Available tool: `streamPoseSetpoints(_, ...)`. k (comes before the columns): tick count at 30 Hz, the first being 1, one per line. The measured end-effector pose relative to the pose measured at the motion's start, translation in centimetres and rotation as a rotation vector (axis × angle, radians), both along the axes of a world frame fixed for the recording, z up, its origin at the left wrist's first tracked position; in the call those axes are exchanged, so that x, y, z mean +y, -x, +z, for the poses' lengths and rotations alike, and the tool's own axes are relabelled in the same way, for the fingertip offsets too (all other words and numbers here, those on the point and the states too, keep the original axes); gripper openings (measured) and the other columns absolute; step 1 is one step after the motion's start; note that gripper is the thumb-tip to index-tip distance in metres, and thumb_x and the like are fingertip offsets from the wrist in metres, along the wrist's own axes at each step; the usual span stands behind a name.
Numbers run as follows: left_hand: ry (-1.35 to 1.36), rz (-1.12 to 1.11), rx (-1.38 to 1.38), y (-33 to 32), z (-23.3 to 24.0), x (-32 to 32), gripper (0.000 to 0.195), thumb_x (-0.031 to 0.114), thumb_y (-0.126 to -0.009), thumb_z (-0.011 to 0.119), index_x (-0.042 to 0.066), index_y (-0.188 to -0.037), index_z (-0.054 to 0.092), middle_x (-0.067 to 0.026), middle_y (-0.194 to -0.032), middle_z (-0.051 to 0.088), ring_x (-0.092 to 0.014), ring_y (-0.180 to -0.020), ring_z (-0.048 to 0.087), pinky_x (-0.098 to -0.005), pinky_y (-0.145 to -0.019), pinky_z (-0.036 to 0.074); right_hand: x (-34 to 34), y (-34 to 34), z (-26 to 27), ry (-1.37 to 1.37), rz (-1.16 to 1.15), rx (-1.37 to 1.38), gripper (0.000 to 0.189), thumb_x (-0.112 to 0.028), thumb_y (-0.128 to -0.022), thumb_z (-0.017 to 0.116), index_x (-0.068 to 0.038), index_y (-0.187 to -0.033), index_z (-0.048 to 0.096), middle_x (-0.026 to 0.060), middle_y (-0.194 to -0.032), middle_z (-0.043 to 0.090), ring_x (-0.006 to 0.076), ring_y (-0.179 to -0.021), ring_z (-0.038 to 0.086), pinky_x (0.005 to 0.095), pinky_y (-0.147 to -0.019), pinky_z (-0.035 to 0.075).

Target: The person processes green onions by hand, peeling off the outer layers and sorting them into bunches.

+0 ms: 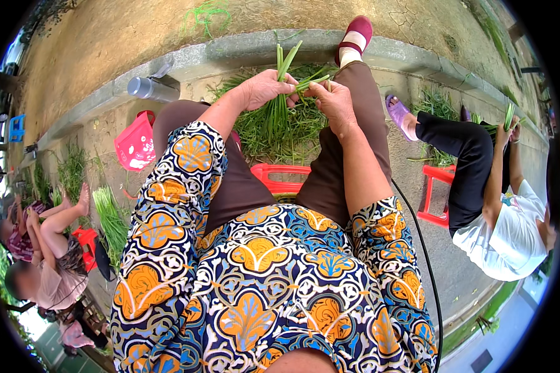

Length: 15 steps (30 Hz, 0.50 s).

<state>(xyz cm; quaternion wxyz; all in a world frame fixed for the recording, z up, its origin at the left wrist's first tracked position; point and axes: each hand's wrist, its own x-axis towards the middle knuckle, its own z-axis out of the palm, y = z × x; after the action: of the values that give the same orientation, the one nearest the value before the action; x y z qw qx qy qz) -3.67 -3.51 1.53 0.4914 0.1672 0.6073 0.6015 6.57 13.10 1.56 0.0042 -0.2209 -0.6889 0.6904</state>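
Observation:
My left hand (267, 89) grips a bundle of long, thin green stalks, like chives (276, 114). The thick pale ends point up and away from me, and the fine leafy ends hang down between my knees. Close by on the right, my right hand (332, 100) pinches a few stalks (318, 84) between thumb and fingertips. These cross sideways towards the bundle, near my left fingers. Whether they are joined to it is hard to tell. Below both hands, a heap of loose green leaves (261, 142) covers the pavement.
A grey-blue flask (153, 89) lies left, near the stone kerb (200, 57). Behind it sits a pink bag (136, 142). A red plastic stool (280, 176) is under me. Co-workers sit on both sides; one (508, 233) holds stalks. A black cable (422, 238) runs along my right side.

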Motion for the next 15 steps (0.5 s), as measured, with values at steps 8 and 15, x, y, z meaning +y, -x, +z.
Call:
streamPoseSetpoints(8, 0.023, 0.008, 0.073, 0.23, 0.07, 0.02, 0.019, 0.010, -0.088, 0.055, -0.001, -0.103, 0.052, -0.0105, -0.083, 0.062, -0.018, -0.075, 0.061, -0.0314, -0.067, 0.050, -0.33, -0.27, 0.38, 0.091, -0.086, 0.063, 0.015, -0.016, -0.079, 0.062, -0.003, -0.072, 0.066, -0.0040, -0.061, 0.054, 0.0047, -0.054, 0.040, 0.0227, -0.050, 0.033)
streamPoseSetpoints(15, 0.047, 0.212, 0.242, 0.33, 0.24, 0.45, 0.015, 0.006, -0.086, 0.053, -0.002, -0.098, 0.056, -0.0104, -0.083, 0.063, -0.018, -0.073, 0.061, -0.0320, -0.072, 0.049, 0.03, -0.38, 0.69, 0.088, -0.189, 0.101, 0.017, -0.019, -0.083, 0.062, -0.004, -0.076, 0.065, -0.0034, -0.064, 0.056, 0.0037, -0.054, 0.039, 0.0223, -0.050, 0.033)
